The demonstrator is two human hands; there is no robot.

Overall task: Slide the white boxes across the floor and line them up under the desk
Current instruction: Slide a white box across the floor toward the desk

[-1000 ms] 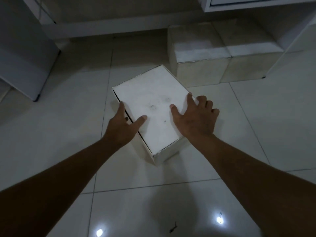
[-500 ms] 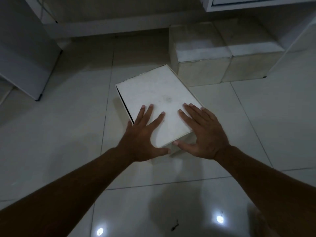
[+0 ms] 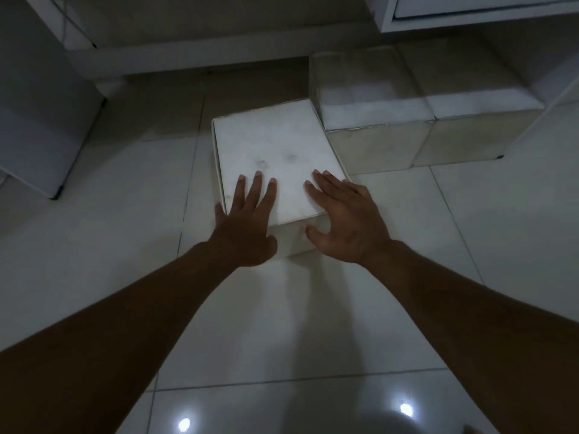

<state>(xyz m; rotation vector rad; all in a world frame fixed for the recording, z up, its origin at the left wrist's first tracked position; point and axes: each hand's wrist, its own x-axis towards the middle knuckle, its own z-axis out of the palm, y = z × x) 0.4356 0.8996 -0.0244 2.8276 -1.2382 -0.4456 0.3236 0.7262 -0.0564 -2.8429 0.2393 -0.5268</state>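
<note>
A white box (image 3: 275, 145) lies on the tiled floor in the middle of the view, nearly square to two other white boxes (image 3: 372, 98) (image 3: 463, 89) that stand side by side under the desk (image 3: 470, 10) at the upper right. Its far right corner touches or nearly touches the nearer of those boxes. My left hand (image 3: 247, 220) rests flat on the near left of its lid with straight fingers. My right hand (image 3: 344, 214) lies flat on the near right corner, thumb down the near side.
A grey cabinet or panel (image 3: 40, 114) stands on the floor at the left. A white skirting ledge (image 3: 188, 61) runs along the back wall. The glossy floor tiles (image 3: 313, 324) reflect two ceiling lights near the bottom edge.
The box has slid away from me and turned to line up beside the boxes under the desk. Both hands shifted from its sides to lying flat on its near end.
</note>
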